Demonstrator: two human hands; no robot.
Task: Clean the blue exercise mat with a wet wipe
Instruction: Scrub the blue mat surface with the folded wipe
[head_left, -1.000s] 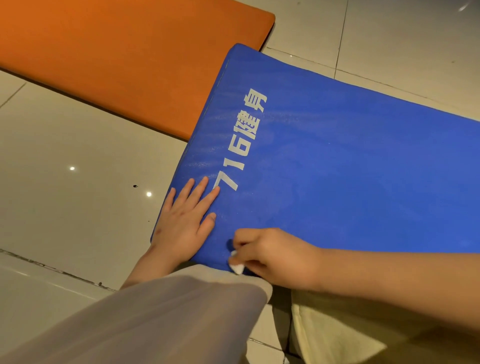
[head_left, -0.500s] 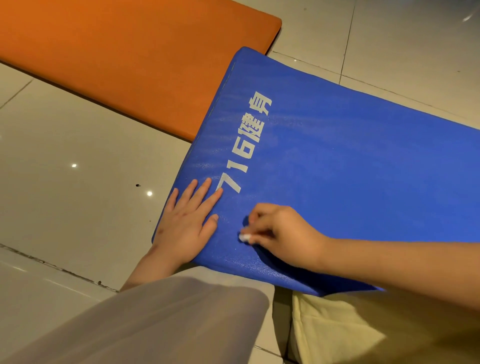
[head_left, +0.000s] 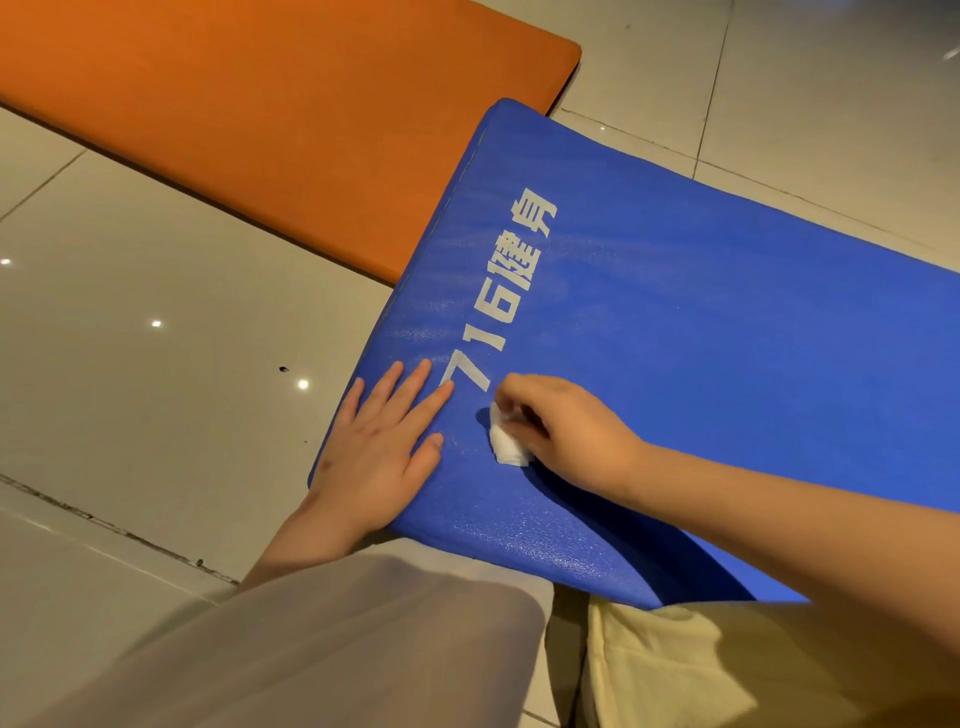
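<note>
The blue exercise mat (head_left: 701, 353) lies on the tiled floor, with white printed lettering running along its left end. My left hand (head_left: 379, 447) lies flat with straight fingers on the mat's near left corner. My right hand (head_left: 561, 431) grips a small folded white wet wipe (head_left: 506, 441) and holds it against the mat just below the printed "7". Part of the wipe is hidden under my fingers.
An orange mat (head_left: 249, 124) lies on the floor at the back left, its near corner tucked under the blue mat's edge. Glossy grey floor tiles (head_left: 156, 389) spread to the left. My knees, in grey and pale yellow cloth, fill the bottom of the view.
My right hand has slid the wipe away from the mat's near edge, up toward the printed "7". More of the wipe now shows. My left hand has stayed flat on the corner.
</note>
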